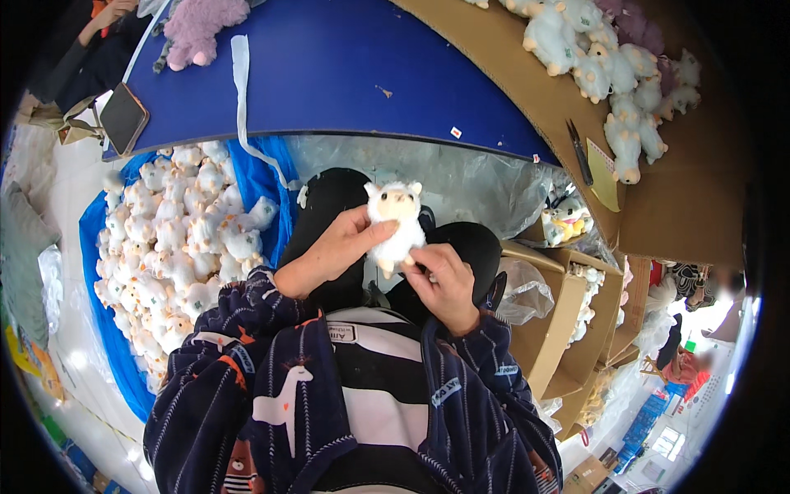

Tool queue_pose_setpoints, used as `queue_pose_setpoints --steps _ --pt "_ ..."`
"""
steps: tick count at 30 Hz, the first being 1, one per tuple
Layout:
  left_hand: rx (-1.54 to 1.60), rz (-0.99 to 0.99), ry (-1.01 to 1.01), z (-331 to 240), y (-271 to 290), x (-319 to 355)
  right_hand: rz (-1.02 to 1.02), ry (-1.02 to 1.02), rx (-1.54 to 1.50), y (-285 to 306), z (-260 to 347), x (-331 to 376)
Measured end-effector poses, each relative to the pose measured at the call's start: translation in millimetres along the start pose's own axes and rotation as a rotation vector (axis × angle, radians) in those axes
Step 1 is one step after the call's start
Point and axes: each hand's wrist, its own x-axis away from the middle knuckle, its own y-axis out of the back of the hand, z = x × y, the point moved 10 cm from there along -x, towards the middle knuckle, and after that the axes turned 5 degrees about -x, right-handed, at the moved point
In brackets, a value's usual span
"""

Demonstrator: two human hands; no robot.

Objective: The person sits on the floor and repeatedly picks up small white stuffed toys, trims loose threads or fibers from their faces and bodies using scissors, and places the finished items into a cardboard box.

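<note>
Both hands hold one small white plush lamb (396,221) over the lap, in front of the blue table (346,74); the left hand (336,247) grasps its body from the side, thumb across the front; the right hand (444,280) pinches its lower edge near the feet. The step looks like inspecting or finishing the toy; the next move probably calls for turning it while keeping a light grip. The lamb is fluffy, upright, facing the camera, with small ears and pale feet; a heap of similar toys (177,247) lies on the left.
</note>
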Motion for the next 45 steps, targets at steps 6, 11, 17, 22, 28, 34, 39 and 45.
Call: queue_pose_setpoints --steps 6,11,17,22,28,34,39,45 --pt "-0.101 -0.053 0.175 18.2 9.5 1.3 -0.067 -0.387 -0.251 -2.7 -30.9 5.7" --pt "0.036 0.061 0.137 3.4 -9.6 11.3 0.024 -0.27 -0.174 -4.5 -21.5 2.5" --pt "-0.192 0.023 -0.036 -15.7 1.0 14.1 0.068 -0.157 -0.263 -5.5 -8.7 -3.1" --pt "-0.32 0.116 -0.084 -23.6 -11.8 20.5 -0.015 -0.623 -0.709 -3.4 -33.1 -7.9" --pt "-0.68 0.181 -0.163 -36.0 -13.7 22.3 -0.012 -0.649 -0.736 -16.6 -36.5 -3.5" --pt "-0.205 0.224 -0.063 -32.6 -22.0 30.4 -0.024 -0.656 -0.824 -17.4 -35.3 -3.1" --pt "-0.199 0.211 0.09 -23.1 -23.4 31.9 0.016 -0.675 -0.846 -21.2 -30.6 -3.3" --pt "-0.189 0.104 0.067 -17.2 -18.7 28.7 -0.029 -0.687 -0.828 -25.0 -36.8 0.3"
